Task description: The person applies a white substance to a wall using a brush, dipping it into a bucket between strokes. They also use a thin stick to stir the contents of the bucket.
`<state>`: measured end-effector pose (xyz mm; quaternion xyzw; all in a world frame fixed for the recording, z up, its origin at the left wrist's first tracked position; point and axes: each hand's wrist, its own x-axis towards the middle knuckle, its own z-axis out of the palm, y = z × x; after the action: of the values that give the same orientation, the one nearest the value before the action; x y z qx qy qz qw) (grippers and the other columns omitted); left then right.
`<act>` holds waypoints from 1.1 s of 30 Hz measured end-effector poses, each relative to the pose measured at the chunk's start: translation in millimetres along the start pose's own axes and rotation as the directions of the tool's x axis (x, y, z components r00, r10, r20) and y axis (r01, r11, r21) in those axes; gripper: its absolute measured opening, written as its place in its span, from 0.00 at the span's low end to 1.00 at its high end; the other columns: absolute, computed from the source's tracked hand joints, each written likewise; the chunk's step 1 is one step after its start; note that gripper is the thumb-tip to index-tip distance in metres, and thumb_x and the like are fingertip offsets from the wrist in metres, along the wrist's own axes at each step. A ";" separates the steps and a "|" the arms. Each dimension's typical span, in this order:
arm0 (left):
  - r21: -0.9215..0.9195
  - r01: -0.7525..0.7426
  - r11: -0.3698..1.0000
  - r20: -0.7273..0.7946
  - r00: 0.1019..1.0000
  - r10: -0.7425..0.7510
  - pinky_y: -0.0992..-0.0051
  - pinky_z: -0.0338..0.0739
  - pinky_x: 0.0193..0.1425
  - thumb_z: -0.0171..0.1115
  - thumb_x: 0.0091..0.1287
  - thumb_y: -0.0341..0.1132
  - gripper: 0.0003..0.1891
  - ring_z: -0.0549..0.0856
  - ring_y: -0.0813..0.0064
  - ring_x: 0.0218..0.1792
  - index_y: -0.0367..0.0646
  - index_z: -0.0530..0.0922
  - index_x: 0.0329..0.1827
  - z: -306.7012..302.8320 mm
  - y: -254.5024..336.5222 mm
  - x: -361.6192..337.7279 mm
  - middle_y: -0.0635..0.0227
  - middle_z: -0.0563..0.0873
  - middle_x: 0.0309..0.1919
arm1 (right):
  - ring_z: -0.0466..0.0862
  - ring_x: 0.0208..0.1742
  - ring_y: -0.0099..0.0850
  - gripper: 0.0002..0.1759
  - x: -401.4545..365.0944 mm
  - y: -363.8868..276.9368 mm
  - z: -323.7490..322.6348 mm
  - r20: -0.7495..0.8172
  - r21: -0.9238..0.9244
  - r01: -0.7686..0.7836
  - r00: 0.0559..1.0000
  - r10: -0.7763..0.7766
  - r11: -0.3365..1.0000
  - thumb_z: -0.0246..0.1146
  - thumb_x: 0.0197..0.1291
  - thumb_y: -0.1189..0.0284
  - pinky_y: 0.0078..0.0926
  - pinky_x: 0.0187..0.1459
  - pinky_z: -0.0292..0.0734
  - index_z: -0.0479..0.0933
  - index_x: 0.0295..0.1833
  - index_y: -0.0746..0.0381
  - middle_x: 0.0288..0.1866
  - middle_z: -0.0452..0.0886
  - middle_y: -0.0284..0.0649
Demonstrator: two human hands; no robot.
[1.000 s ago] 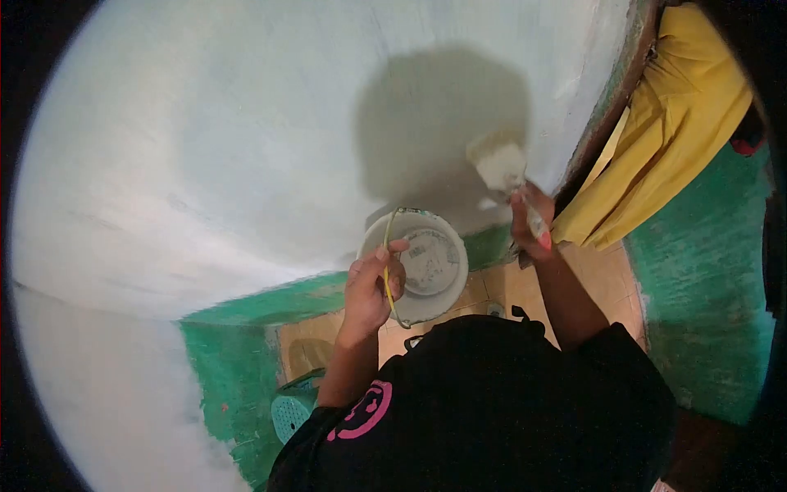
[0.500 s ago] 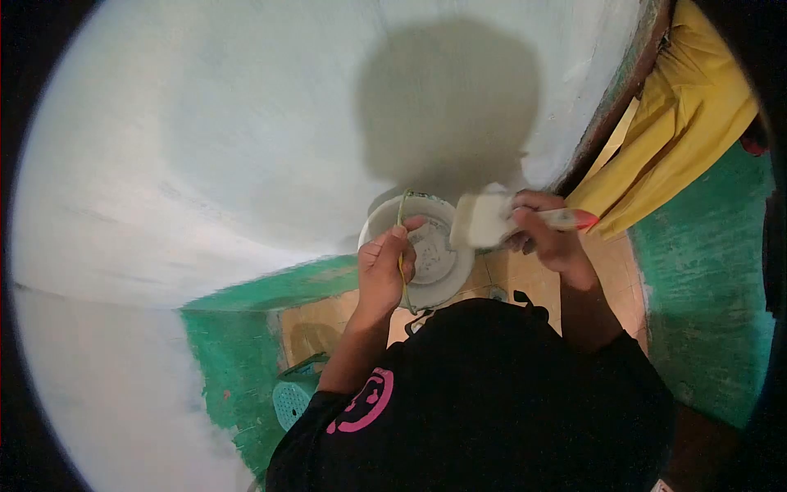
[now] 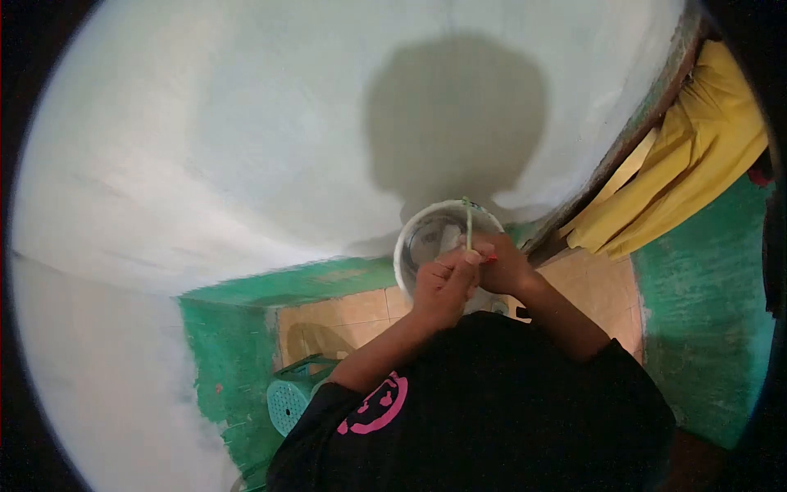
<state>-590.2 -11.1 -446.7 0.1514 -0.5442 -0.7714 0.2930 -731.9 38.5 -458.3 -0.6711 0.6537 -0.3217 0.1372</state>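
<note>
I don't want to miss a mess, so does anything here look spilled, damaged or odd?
I see no spill on the visible floor around the bucket. The lower-left wall looks uneven, its white coat ending raggedly against green. The right-hand green wall looks scuffed, with pale marks.

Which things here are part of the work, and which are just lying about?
In use:
- White bucket, its thin handle in the left hand
- Seemingly a brush, red end showing, in the right hand

Apparently unused:
- Yellow cloth, hanging at right
- Teal perforated plastic item, lower left
</note>
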 end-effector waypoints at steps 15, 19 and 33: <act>0.073 -0.053 0.996 0.110 0.993 0.045 0.85 0.64 0.26 0.49 0.70 0.35 0.13 0.69 0.90 0.22 0.38 0.76 0.50 -5.4 -9.0 -9.5 0.80 0.72 0.19 | 0.81 0.34 0.42 0.15 8.9 6.0 24.4 -0.027 -0.024 -0.087 0.996 0.086 0.996 0.64 0.46 0.62 0.35 0.36 0.75 0.75 0.36 0.61 0.31 0.78 0.42; 0.082 -0.090 0.992 0.095 0.992 0.082 0.86 0.62 0.23 0.49 0.70 0.35 0.13 0.67 0.91 0.19 0.39 0.76 0.50 -4.6 -12.1 -8.9 0.80 0.71 0.18 | 0.81 0.34 0.44 0.17 10.6 12.2 18.6 -0.009 -0.045 -0.106 0.994 0.106 0.993 0.64 0.44 0.60 0.35 0.36 0.75 0.75 0.35 0.60 0.30 0.79 0.43; 0.147 -0.118 0.982 -0.018 0.992 0.122 0.86 0.60 0.22 0.48 0.70 0.38 0.15 0.66 0.90 0.18 0.37 0.78 0.48 1.8 -16.2 -1.2 0.78 0.71 0.17 | 0.79 0.26 0.45 0.22 2.3 51.4 26.9 -0.399 -0.002 0.157 0.906 -0.144 0.988 0.69 0.40 0.55 0.36 0.28 0.73 0.73 0.34 0.59 0.23 0.76 0.42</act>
<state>-594.9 -5.2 -461.1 0.1496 -0.6034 -0.7083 0.3345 -756.2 24.4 -509.0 -0.6378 0.6093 -0.4709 -0.0135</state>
